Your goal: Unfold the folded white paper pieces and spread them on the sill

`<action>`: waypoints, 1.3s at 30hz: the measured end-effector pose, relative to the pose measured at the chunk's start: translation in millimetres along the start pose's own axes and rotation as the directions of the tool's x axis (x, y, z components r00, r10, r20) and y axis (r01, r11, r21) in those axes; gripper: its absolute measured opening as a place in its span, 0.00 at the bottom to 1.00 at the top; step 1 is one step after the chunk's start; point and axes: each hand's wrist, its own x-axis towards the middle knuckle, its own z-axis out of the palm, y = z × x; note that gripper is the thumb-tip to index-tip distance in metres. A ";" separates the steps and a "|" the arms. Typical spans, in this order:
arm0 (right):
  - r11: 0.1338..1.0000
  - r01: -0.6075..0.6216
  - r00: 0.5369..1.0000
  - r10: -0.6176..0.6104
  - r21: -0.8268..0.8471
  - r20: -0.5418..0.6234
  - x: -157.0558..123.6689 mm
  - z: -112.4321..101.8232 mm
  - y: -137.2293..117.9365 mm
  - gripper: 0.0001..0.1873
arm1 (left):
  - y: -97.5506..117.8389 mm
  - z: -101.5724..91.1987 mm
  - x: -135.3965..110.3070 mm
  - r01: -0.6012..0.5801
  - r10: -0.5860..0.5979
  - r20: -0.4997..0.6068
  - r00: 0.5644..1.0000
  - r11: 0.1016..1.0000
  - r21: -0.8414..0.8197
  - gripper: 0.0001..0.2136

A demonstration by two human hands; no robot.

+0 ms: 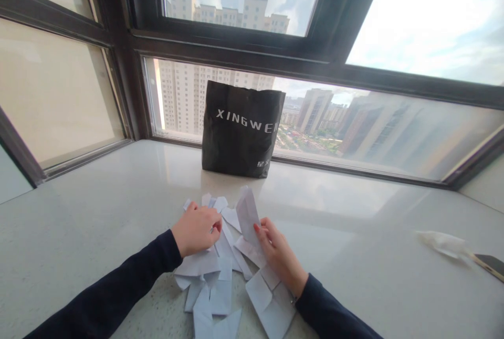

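- One black bag (242, 131) stands upright on the white speckled ledge (354, 234); white lettering beginning "XINGWE" faces me; smaller white characters sit low at its right edge.
- My left hand (199, 228) is on the near side of the bag, a little to its left, over loose pieces of white paper (220, 289); the fingers are curled inward with hardly a gap; a pale bit shows at the fingertips, but I cannot tell whether I grip it or it lies beneath.
- My right hand (281, 252) is on the near side of the bag, a little to its right; thumb and fingers are closed on a folded strip of white paper (247, 213); the strip points up toward the bag, apart from it.
- The loose pieces form an overlapping heap, nearer to me than the bag; several show folds and angled edges; the overlap prevents a sure count.
- Dark sleeves (145, 271) cover my forearms, nearer to me than the bag.
- A pale item (444, 243) lies well to the right of the bag, a dark flat thing (490, 263) just beside it; I cannot identify either.
- A dark window frame (236, 48) rises behind the bag; tall buildings (179, 97) show through the glass.
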 end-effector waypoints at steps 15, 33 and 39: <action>0.989 -0.089 0.990 0.075 0.121 0.117 1.6 -2.7 -1.6 0.18 | -5.3 28.8 1.2 0.081 -0.085 -0.058 0.995 0.994 -0.076 0.22; 0.954 0.213 0.971 -0.231 -0.212 -0.065 -2.4 -5.1 -8.1 0.13 | -2.4 27.6 10.5 -0.184 -0.203 -0.268 0.942 0.356 -0.916 0.17; 0.950 0.168 0.984 -0.177 -0.262 -0.008 0.2 -5.2 -5.2 0.13 | 6.7 23.9 3.2 -0.206 -0.095 -0.256 0.962 0.362 -0.909 0.15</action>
